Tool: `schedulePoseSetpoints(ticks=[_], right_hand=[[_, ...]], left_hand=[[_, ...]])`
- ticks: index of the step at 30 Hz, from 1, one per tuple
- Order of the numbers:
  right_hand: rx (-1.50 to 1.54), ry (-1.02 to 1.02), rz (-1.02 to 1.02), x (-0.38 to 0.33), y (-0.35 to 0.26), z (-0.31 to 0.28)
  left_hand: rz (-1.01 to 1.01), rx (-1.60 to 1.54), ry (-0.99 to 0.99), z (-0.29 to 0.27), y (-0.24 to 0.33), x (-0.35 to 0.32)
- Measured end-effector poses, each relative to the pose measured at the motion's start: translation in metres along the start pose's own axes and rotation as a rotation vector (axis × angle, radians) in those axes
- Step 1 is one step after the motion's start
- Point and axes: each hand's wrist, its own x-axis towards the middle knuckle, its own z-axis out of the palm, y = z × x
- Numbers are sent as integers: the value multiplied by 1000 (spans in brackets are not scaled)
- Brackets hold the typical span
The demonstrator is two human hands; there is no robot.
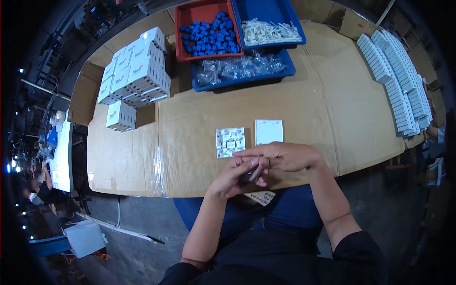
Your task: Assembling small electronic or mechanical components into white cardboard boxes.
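- Head view, containers: a red tray [179, 35] at the far edge of the tabletop [332, 104] holds a heap of small blue plastic parts [211, 34]. Just right of it a blue tray [294, 21] holds white plastic pieces [270, 32], and a second blue tray [237, 81] in front of both holds clear plastic bags [242, 66].
- Head view, the hands: the left hand [235, 178] and right hand [285, 156] meet at the near edge of the tabletop, fingers overlapping. They pinch a small dark part [251, 176] between them; each grip is narrow and closed on it, though the part is mostly hidden, so its long axis and heading cannot be told.
- Head view, close by: a square white base plate [230, 141] lies flat just beyond the hands, its open inner side up. A plain white cover [269, 131] lies just beside it on the right, apart from it.
- Head view, around: a stack of white boxes [135, 76] stands far left, one single box [121, 116] in front of it. Rows of white plates [396, 80] line the right edge. A paper label [260, 197] hangs at the near edge, under the hands.
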Motion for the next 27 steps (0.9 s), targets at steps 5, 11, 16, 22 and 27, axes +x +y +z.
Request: schedulePoseSetpoints(ticks=[5,11,16,22,27], right_hand=[[-100,-12,-11,-2,-5,-44],[-426,726,121,26,-32,-163],[-1000,1027,31,72,-23,-277],[-1337,1007,156,115,-28,-308],[-1478,897,156,123,-13,-319]], left_hand=[[-61,-68,-51,-14,-4,4],[-151,-177,-78,-25,-19,13],[-215,-268,-187,-35,-35,22],[-212,-408,-289,-39,-36,25],[-241,-383,-251,-42,-38,24]])
